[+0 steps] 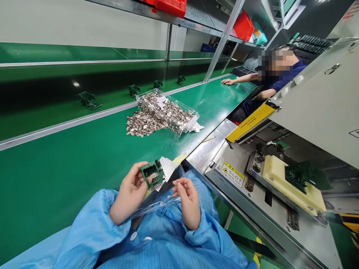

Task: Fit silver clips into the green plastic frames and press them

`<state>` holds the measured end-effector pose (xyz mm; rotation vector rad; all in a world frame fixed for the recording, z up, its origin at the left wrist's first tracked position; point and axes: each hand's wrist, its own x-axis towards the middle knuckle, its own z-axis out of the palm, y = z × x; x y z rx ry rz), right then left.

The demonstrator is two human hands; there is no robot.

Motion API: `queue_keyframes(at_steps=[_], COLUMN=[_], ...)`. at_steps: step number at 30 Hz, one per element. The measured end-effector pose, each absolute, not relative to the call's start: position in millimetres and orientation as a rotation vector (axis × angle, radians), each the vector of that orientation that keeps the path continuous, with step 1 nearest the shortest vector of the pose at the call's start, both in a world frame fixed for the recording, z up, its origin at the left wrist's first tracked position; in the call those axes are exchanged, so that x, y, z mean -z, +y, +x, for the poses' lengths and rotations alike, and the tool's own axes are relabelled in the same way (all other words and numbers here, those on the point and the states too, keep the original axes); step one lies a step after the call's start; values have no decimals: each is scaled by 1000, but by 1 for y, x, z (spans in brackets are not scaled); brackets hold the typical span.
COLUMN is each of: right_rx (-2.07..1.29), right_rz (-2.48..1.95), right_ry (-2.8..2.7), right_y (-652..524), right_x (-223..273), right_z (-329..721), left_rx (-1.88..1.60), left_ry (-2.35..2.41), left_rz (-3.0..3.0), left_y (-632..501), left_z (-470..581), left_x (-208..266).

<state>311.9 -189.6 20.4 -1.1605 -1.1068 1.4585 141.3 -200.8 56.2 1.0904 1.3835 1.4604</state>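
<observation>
My left hand (129,191) is closed around the edge of a dark green plastic frame-like part (152,174) with an opening in its middle, held tilted above my lap. My right hand (188,201) is to the right of the part, apart from it. Its thumb and fingertips are pinched together; whatever lies between them is too small to make out. Behind the green part is a silvery sheet with a grid pattern (168,169). Clear plastic film (159,203), perhaps a bag, lies below and between my hands over the blue gown.
On the green work surface (70,179) stands a clear tray (190,125) heaped with small metal pieces, beside a loose pile (143,124). Several green parts (88,101) sit beyond the rail. At right is a machine with a cream fixture (280,179). A co-worker (291,76) sits farther back.
</observation>
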Motion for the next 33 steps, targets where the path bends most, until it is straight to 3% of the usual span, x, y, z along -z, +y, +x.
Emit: queue_keyframes(at_steps=[8,19,25,33], right_rx=[-1508,-1273,-1329,-1221], right_rz=[-1118,-1149,-1250,-1360], right_ry=[-1288,-1553,-1789,-1830], right_y=[-170,-172,-156,-149], right_x=[3,35,54,6], right_z=[284,291,307,338], left_rx=[-1459,-1443,-1487,-1503], left_ry=[1151,1159,1127,1092], left_rz=[1055,1069,1010,959], left_y=[-144,-145,-144,-150], left_z=[171,168,169,162], left_x=[-44,-30,-33,-37])
